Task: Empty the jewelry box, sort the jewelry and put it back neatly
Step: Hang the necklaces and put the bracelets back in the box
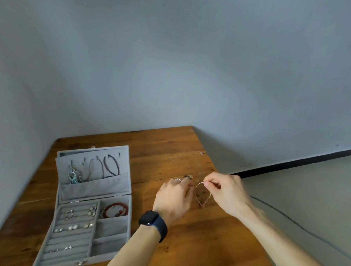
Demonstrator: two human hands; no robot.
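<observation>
While the right hand (224, 191) pinches the top of a thin chain (202, 205) between thumb and forefinger, its grip narrow and closed on the links, the loop hangs over the wooden counter (196, 243) to the right of the open grey jewelry box (96, 189). The left hand (175, 196), a dark watch (153, 223) on its wrist, curls its fingers just beside the loop, but whether its grip holds the chain cannot be told. Necklaces (111, 165) hang in the box's lid, earrings (73, 227) sit in the rolled rows, and a red bead bracelet (115, 209) lies in the far right compartment.
</observation>
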